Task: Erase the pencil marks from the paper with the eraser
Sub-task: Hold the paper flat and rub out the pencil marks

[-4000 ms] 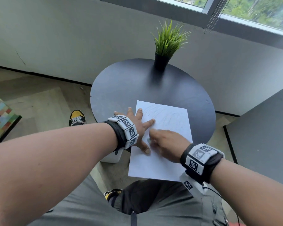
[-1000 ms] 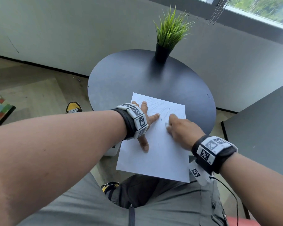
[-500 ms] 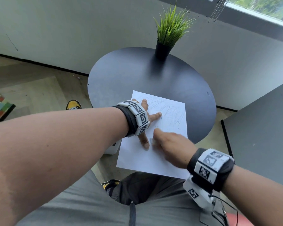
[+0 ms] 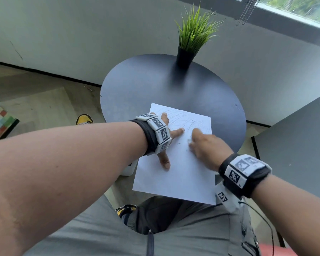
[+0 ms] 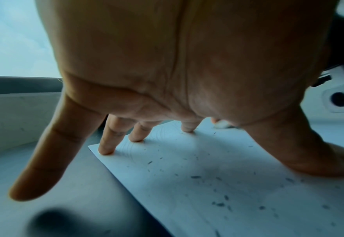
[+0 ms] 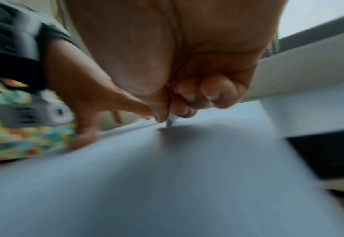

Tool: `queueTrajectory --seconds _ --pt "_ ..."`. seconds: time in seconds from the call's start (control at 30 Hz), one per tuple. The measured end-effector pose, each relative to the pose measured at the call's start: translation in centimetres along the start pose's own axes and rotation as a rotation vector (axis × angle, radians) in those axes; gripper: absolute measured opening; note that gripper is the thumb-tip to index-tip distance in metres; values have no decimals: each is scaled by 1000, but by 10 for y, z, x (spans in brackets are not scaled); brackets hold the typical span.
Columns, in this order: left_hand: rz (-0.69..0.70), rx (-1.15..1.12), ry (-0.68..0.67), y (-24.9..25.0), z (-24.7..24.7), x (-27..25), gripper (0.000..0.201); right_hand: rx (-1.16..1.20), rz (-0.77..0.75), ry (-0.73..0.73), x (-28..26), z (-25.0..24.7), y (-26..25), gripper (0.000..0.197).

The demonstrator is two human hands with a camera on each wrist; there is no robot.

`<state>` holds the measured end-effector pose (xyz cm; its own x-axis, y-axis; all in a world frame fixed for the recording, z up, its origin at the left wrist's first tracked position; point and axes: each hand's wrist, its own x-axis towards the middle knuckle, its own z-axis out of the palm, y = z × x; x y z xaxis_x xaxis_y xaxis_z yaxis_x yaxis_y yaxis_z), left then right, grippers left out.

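A white sheet of paper (image 4: pixel 181 174) lies on the near edge of a round dark table (image 4: pixel 155 85), with pencil scribbles (image 4: pixel 183 119) on its far half. My left hand (image 4: pixel 169 137) is spread flat on the paper's left side, and its fingertips (image 5: pixel 106 150) press the sheet down. My right hand (image 4: pixel 205 146) pinches a small white eraser (image 4: pixel 189 140) between thumb and fingers. The eraser's tip (image 6: pixel 170 121) touches the paper just below the scribbles. In the left wrist view, dark eraser crumbs (image 5: pixel 217 203) dot the sheet.
A potted grass plant (image 4: pixel 194 34) stands at the table's far edge. A second grey tabletop (image 4: pixel 294 145) is close on the right. The paper's near end overhangs the table above my lap. Wall and window lie behind.
My right hand, with the eraser, has rubbed toward me and back out to the scribbles. The left hand has stayed pressed on the paper.
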<state>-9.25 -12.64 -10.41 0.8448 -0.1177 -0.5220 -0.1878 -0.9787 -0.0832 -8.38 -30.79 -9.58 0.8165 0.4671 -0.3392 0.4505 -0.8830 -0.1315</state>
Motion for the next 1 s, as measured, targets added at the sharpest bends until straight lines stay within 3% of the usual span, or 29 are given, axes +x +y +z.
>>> queueTrajectory --seconds 0.1,0.17,0.27,0.33,0.47,0.6,0.67,0.77,0.8,0.93,1.0 --pt "-1 -29 -17 -1 1 1 143 -24 -261 -145 -21 17 -26 14" --pt "0 -30 -23 0 1 1 144 -27 -211 -150 -13 10 -20 14" --pt "-10 -38 -35 0 1 1 145 11 43 -31 15 -6 8 19" --pt "-5 -54 -45 -1 1 -1 143 6 70 8 23 -7 14 18" --pt "20 -77 -43 -2 0 -5 138 -37 -24 11 12 1 3 20" --pt "15 -68 10 1 2 -12 128 -81 -289 -76 -10 13 -17 18" --pt "21 -56 37 2 4 -12 127 -94 -248 -79 -1 8 -13 16" --pt "19 -57 29 3 5 -12 127 -72 6 -5 25 -8 9 16" --pt "17 -62 24 3 6 -12 127 -81 17 19 26 -7 10 15" --pt "36 -95 34 -1 11 -10 126 -95 -263 -91 -1 11 -21 21" --pt "34 -101 34 -2 12 -11 127 -102 -230 -123 1 7 -15 20"
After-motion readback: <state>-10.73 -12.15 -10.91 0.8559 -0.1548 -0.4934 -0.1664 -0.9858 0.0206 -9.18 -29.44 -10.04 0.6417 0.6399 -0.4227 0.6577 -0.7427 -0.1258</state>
